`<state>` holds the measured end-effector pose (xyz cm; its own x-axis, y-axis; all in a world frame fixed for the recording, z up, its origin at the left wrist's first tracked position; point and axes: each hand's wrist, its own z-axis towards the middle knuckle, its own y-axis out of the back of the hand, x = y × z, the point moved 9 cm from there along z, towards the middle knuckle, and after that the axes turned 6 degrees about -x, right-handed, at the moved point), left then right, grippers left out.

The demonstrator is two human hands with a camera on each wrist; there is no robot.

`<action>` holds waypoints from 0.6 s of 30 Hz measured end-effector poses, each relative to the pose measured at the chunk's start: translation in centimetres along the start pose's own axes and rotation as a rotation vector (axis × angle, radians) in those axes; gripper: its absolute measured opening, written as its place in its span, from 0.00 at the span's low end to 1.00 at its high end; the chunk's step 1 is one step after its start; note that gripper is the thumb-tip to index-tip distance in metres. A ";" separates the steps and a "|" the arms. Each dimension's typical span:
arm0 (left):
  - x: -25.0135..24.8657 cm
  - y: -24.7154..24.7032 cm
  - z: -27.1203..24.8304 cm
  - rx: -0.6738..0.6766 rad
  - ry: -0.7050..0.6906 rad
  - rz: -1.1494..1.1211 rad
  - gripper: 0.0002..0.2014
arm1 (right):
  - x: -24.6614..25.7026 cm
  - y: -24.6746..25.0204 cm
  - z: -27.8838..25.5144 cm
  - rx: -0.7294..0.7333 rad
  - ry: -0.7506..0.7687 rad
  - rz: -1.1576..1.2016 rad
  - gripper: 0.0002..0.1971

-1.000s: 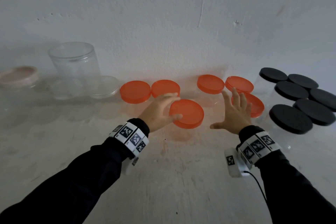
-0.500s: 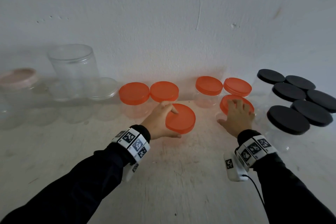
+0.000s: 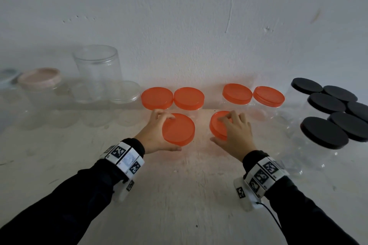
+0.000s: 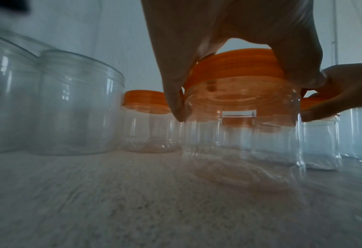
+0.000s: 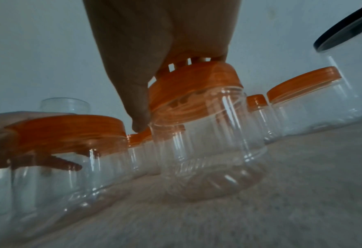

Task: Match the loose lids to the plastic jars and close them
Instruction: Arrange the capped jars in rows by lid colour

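My left hand (image 3: 175, 133) grips the orange lid (image 3: 179, 131) of a small clear jar (image 4: 239, 134) at the table's middle, thumb on the near rim and fingers on the far rim. My right hand (image 3: 217, 130) lies over a second orange lid (image 3: 214, 121), fingers curled round its rim (image 5: 195, 83). That jar (image 5: 207, 151) stands a hand's width right of the first. Both lids sit on their jars. Along the wall behind stand several more orange-lidded jars (image 3: 157, 97), in two pairs.
Several black-lidded jars (image 3: 324, 132) crowd the right side. At the left stand clear open jars (image 3: 97, 65), one tall, and a pink-lidded one (image 3: 38, 77). The wall runs close behind the rows. The pale table (image 3: 189, 195) stretches toward me.
My right hand came down onto the front right orange jar and slid it left, close to the other. My left hand drew its jar slightly left and nearer.
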<state>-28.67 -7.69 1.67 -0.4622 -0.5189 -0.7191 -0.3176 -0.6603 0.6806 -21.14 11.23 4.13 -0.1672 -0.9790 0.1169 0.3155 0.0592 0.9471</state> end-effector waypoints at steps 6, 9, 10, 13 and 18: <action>-0.6 3.3 -0.5 -0.131 -0.094 0.000 0.47 | 1.9 -0.2 -0.7 -0.016 0.107 0.034 0.32; -2.6 6.9 0.2 -0.311 -0.192 -0.029 0.50 | 1.9 0.0 -0.5 -0.020 0.098 0.044 0.31; -3.2 8.0 0.7 -0.366 -0.217 -0.032 0.50 | 1.9 0.1 -0.5 -0.024 0.094 0.052 0.31; -4.2 10.9 2.1 -0.518 -0.240 -0.054 0.50 | 1.6 0.1 -0.6 -0.024 0.067 0.090 0.31; -2.8 11.7 4.2 -0.596 -0.149 -0.074 0.44 | 1.2 -0.3 -0.9 -0.012 0.045 0.086 0.32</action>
<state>-34.62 -11.70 12.23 -0.5810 -0.4071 -0.7047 0.1443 -0.9037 0.4031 -20.61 9.89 3.75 -0.0967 -0.9783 0.1833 0.3379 0.1410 0.9306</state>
